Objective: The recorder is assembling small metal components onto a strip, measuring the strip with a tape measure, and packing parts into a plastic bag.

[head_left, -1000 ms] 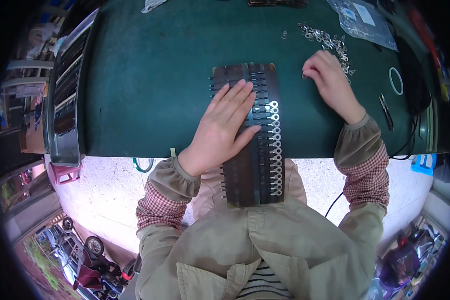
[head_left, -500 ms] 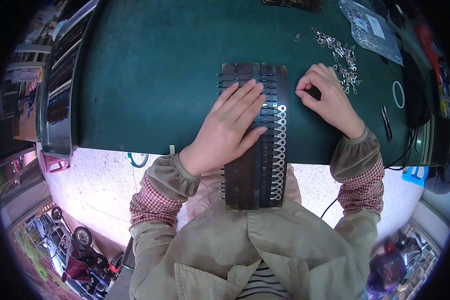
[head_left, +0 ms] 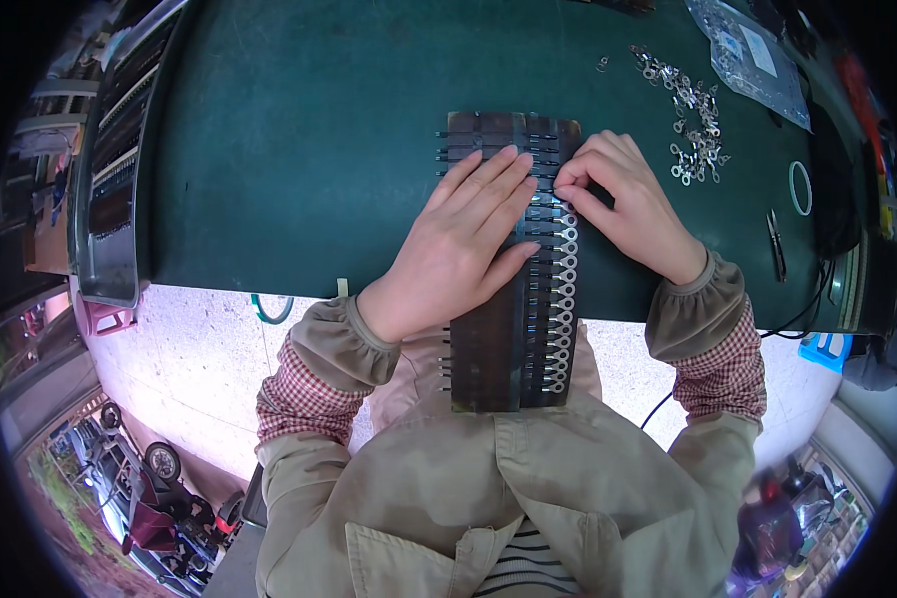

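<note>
A long dark brown board reaches from my lap over the table edge, with dark leads sticking out along it. My left hand lies flat across its upper half, fingers stretched out. Down the right side of the board runs a row of silver ring terminals on the lead ends. Just above the top of that row, my right hand pinches thumb and forefinger together at a lead end. Whatever is between those fingertips is too small and hidden to make out.
Loose ring terminals lie scattered on the green table at the right, below a clear plastic bag. Small snips and a pale ring are farther right. A metal tray with dark strips stands at the left.
My right hand has moved left, from beside the board to the lead ends, still pinched. The board has shifted slightly up and right under my left hand, which stays flat.
</note>
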Demonstrator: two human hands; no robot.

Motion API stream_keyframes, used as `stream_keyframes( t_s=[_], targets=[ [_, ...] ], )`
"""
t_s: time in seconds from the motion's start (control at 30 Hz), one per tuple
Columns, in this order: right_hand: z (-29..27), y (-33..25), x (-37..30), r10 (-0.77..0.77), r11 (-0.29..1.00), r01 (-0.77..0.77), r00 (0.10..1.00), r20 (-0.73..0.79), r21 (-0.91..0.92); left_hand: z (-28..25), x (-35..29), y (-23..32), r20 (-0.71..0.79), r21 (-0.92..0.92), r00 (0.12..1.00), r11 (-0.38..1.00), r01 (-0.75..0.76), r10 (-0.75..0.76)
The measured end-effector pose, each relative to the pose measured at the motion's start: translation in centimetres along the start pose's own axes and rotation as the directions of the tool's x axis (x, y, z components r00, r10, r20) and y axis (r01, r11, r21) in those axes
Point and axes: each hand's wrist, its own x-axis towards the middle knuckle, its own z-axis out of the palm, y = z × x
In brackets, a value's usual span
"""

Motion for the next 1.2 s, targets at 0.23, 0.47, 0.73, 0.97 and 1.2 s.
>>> stream_keyframes(
  t_s=[0.23, 0.47, 0.73, 0.97, 1.2],
  targets=[
    [0.4, -0.1, -1.1, 0.029, 1.000, -0.029, 0.996, -0.088, -0.004, -0.1, 0.1, -0.1, 0.007, -0.004, 1.000, 1.000, -0.010, 0.010],
    [-0.1, -0.5, -3.2, -0.044, 0.993, 0.030, 0.992, -0.119, -0.116, -0.2, 0.3, 0.2, 0.062, 0.029, 0.998, 1.000, -0.002, 0.000],
    [-0.6, -0.6, -3.7, -0.078, 0.980, 0.052, 0.989, -0.128, -0.192, -0.1, 0.5, 0.3, 0.078, 0.064, 0.997, 0.998, -0.026, 0.021],
    [-4.6, 3.0, -5.4, 0.115, 0.866, -0.250, 0.943, -0.313, -0.434, 0.0, 0.0, -0.3, -0.050, -0.029, 0.999, 0.999, 0.018, -0.019],
    [-6.1, 5.6, -3.6, 0.194, 0.895, -0.256, 0.961, -0.199, -0.365, 0.4, 0.0, -0.4, -0.038, 0.044, 0.999, 0.998, -0.033, 0.035]
  ],
)
